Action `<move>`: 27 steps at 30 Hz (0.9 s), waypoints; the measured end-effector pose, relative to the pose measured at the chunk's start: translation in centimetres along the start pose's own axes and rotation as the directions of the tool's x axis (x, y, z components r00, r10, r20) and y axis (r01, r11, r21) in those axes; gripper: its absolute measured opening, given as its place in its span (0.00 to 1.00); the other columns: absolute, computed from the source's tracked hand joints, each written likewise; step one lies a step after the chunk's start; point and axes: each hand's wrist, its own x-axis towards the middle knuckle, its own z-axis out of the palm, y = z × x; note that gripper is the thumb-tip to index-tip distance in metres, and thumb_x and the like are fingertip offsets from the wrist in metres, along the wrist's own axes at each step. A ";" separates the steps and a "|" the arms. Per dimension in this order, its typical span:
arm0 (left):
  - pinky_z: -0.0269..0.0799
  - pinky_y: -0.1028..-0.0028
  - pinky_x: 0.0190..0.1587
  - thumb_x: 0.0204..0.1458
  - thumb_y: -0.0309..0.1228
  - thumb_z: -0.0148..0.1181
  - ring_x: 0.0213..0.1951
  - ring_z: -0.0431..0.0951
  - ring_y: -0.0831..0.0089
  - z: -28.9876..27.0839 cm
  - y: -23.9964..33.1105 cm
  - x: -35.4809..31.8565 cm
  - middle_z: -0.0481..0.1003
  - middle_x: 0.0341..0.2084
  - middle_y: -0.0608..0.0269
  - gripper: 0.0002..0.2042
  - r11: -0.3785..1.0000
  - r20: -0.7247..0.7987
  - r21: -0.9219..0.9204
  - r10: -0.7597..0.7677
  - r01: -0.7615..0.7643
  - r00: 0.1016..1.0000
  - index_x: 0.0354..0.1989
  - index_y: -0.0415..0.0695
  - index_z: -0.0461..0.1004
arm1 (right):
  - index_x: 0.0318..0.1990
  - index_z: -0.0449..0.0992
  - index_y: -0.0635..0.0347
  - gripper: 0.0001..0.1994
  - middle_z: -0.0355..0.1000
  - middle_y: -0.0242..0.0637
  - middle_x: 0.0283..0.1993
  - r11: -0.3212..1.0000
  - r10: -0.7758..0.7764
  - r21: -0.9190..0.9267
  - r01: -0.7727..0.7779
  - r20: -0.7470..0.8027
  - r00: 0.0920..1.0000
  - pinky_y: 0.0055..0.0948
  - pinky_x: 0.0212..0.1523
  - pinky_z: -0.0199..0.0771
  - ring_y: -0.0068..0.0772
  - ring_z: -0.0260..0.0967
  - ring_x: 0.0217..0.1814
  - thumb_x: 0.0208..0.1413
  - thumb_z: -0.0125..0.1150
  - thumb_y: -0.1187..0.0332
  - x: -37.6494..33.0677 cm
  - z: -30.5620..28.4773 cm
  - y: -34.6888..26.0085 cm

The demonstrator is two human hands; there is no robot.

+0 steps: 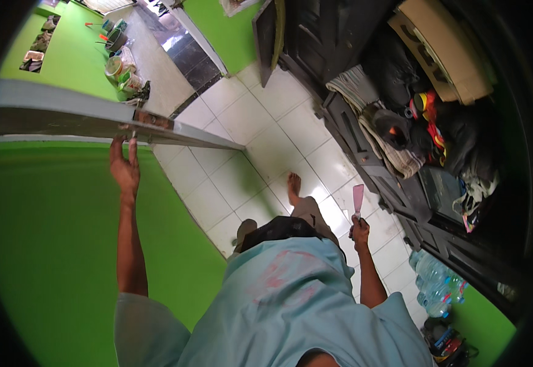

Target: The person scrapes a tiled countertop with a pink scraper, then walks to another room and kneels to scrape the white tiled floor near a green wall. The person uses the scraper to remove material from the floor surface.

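Bright green walls (52, 244) meet a white tiled floor (266, 140), with dark furniture (401, 202) piled with clothes along the right. The left hand (124, 168) rests with released, spread fingers against a grey door frame (83, 119) on the wall. The right hand (359, 229) has its fingers clenched round a pink-bladed scraper (357, 199), held upright above the floor.

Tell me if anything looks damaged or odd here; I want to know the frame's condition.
The grey frame has a brownish, rough patch just above the left hand, as if paint is gone there. The right hand holds a scraper upright, away from it. Nothing looks spilled.
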 end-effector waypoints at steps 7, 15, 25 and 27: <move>0.69 0.53 0.38 0.59 0.51 0.45 0.35 0.74 0.41 10.7 0.8 15.2 0.74 0.34 0.40 0.24 0.993 0.067 0.041 -0.111 0.108 0.992 0.42 0.39 0.70 | 0.24 0.65 0.55 0.15 0.58 0.26 0.13 0.996 0.002 -0.090 -0.002 0.000 1.000 0.22 0.11 0.55 0.18 0.55 0.10 0.59 0.54 0.57 2.8 5.0 -5.8; 0.72 0.60 0.44 0.57 0.45 0.48 0.40 0.78 0.50 25.0 -2.7 29.3 0.75 0.39 0.43 0.25 0.972 0.244 0.176 -0.197 0.157 0.950 0.58 0.41 0.63 | 0.25 0.66 0.53 0.16 0.58 0.25 0.13 0.985 0.110 -0.120 -0.123 -0.112 0.988 0.23 0.11 0.57 0.18 0.55 0.10 0.59 0.53 0.54 1.6 8.2 -7.3; 0.72 0.54 0.40 0.62 0.41 0.37 0.37 0.78 0.47 35.2 -8.9 40.4 0.77 0.37 0.44 0.18 0.999 0.028 0.006 0.050 -0.050 0.998 0.50 0.40 0.67 | 0.35 0.71 0.61 0.21 0.56 0.25 0.13 0.983 0.153 -0.077 -0.169 -0.176 0.972 0.21 0.12 0.54 0.17 0.53 0.11 0.61 0.47 0.49 -2.2 21.2 -9.7; 0.72 0.54 0.39 0.62 0.40 0.38 0.35 0.78 0.47 35.6 -11.3 42.6 0.76 0.31 0.40 0.19 0.989 -0.036 0.133 0.071 -0.066 0.997 0.43 0.35 0.67 | 0.37 0.71 0.63 0.23 0.56 0.25 0.14 0.986 0.151 -0.047 -0.158 -0.127 0.980 0.21 0.13 0.54 0.16 0.52 0.12 0.61 0.45 0.48 -2.4 25.4 -11.1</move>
